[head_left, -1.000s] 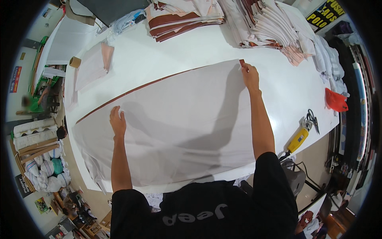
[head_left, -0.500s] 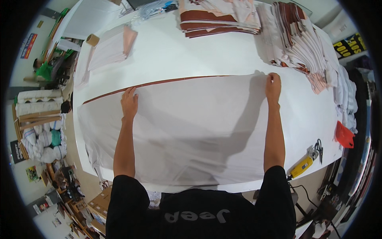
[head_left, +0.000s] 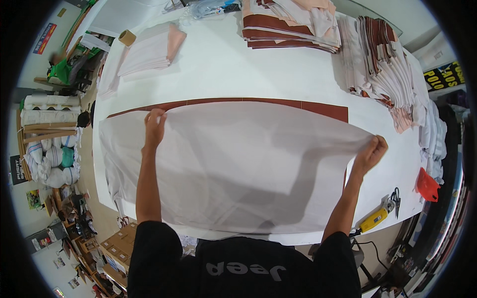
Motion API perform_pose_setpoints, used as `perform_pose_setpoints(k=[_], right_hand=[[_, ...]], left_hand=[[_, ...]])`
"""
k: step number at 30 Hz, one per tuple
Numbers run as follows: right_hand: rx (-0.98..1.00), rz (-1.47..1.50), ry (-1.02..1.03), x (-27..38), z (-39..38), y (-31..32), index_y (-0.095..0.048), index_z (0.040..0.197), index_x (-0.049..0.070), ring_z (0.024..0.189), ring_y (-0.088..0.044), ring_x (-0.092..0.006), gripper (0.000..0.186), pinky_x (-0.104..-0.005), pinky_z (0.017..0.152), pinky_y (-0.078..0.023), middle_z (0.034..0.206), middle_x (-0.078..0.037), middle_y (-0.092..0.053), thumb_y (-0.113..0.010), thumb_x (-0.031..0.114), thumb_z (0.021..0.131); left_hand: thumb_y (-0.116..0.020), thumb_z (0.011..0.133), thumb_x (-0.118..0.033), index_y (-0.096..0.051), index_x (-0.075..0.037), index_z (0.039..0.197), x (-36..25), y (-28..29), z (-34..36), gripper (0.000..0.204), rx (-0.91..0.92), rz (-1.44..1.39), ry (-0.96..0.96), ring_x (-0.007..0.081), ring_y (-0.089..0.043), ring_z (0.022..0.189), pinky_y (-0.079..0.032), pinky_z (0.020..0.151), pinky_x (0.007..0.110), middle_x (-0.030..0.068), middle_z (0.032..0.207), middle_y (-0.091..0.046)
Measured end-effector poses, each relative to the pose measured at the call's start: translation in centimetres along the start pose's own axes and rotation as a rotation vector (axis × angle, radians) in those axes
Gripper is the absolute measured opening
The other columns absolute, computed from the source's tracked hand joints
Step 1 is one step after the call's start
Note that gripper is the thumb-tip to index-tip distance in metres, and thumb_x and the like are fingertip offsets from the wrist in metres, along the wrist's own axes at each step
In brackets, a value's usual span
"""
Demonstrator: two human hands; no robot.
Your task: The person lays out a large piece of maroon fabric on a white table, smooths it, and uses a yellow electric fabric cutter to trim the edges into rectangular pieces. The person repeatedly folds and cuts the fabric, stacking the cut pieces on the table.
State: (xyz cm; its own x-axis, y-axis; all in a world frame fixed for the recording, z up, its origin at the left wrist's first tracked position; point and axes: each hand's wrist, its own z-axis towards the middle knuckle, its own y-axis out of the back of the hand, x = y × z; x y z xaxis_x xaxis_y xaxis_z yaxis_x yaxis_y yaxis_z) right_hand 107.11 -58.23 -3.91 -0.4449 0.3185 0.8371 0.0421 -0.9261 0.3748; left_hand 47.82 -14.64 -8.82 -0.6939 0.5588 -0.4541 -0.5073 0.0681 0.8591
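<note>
A large pale fabric sheet [head_left: 238,164] spreads across the white table in front of me. Along its far edge shows a strip of reddish-brown fabric [head_left: 278,102], lying beneath the pale one. My right hand [head_left: 369,153] pinches the far right corner of the pale sheet, lifted and pulled out to the right, beyond the brown fabric's right edge. My left hand [head_left: 155,127] is closed on the pale sheet's far edge toward the left. The sheet's near left part hangs in creases over the table's edge.
Folded brown and pale fabric [head_left: 293,32] is stacked at the back, with more piles [head_left: 380,64] at back right. A small pale stack [head_left: 151,52] and a tape roll [head_left: 127,37] lie back left. A yellow power tool [head_left: 373,220], scissors [head_left: 395,201] and a red item [head_left: 427,185] sit at right.
My right hand has moved right and nearer to me, drawing the pale sheet's corner with it. More of the brown fabric now shows at the far edge. The left hand has shifted slightly.
</note>
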Motion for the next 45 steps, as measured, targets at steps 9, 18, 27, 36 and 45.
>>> perform_pose_setpoints(k=[9,18,27,36,45], right_hand=[[0.174,-0.262,-0.033,-2.0,5.4,-2.4,-0.067,0.129,0.004,0.115,-0.069,-0.0338,0.032,-0.0434,0.104,-0.051,0.123,-0.017,-0.074,-0.056,0.03,0.113],[0.356,-0.474,0.076,-9.5,5.7,-9.2,-0.066,0.127,0.005,0.102,-0.074,-0.0379,0.028,-0.0459,0.09,-0.057,0.115,-0.018,-0.077,-0.053,0.028,0.116],[0.36,-0.546,0.093,-10.7,5.1,-9.3,-0.064,0.127,0.005,0.104,-0.074,-0.0416,0.028,-0.0494,0.089,-0.057,0.118,-0.02,-0.076,-0.051,0.028,0.116],[0.388,-0.627,-0.003,-9.8,5.5,-10.1,-0.063,0.13,0.009,0.102,-0.074,-0.0428,0.029,-0.0517,0.088,-0.057,0.117,-0.019,-0.077,-0.051,0.031,0.116],[0.408,-0.63,-0.085,-9.6,6.0,-10.4,-0.063,0.133,0.012,0.111,-0.072,-0.0488,0.034,-0.057,0.095,-0.054,0.117,-0.025,-0.077,-0.046,0.034,0.115]], left_hand=[[-0.061,0.109,-0.015,-0.061,-0.002,0.124,-3.5,1.8,2.1,0.019,0.027,-0.105,0.017,0.0319,-0.067,0.117,-0.052,0.102,0.042,0.0169,0.12,-0.07],[-0.059,0.109,-0.013,-0.06,-0.011,0.139,-2.3,-5.3,3.4,0.03,0.179,-0.015,0.071,0.0289,-0.063,0.135,-0.042,0.111,0.049,0.0085,0.139,-0.07],[-0.058,0.108,-0.013,-0.062,-0.004,0.142,-2.5,-6.1,3.5,0.035,0.192,-0.014,0.086,0.0337,-0.059,0.141,-0.044,0.118,0.045,0.0156,0.144,-0.067],[-0.058,0.109,-0.012,-0.059,-0.01,0.145,-1.5,-6.4,3.4,0.036,0.137,-0.036,0.076,0.028,-0.062,0.138,-0.041,0.115,0.046,0.01,0.144,-0.069],[-0.06,0.109,-0.013,-0.06,-0.01,0.143,-1.5,-6.9,3.7,0.034,0.097,-0.102,0.121,0.0314,-0.063,0.135,-0.044,0.113,0.047,0.0121,0.143,-0.068]])
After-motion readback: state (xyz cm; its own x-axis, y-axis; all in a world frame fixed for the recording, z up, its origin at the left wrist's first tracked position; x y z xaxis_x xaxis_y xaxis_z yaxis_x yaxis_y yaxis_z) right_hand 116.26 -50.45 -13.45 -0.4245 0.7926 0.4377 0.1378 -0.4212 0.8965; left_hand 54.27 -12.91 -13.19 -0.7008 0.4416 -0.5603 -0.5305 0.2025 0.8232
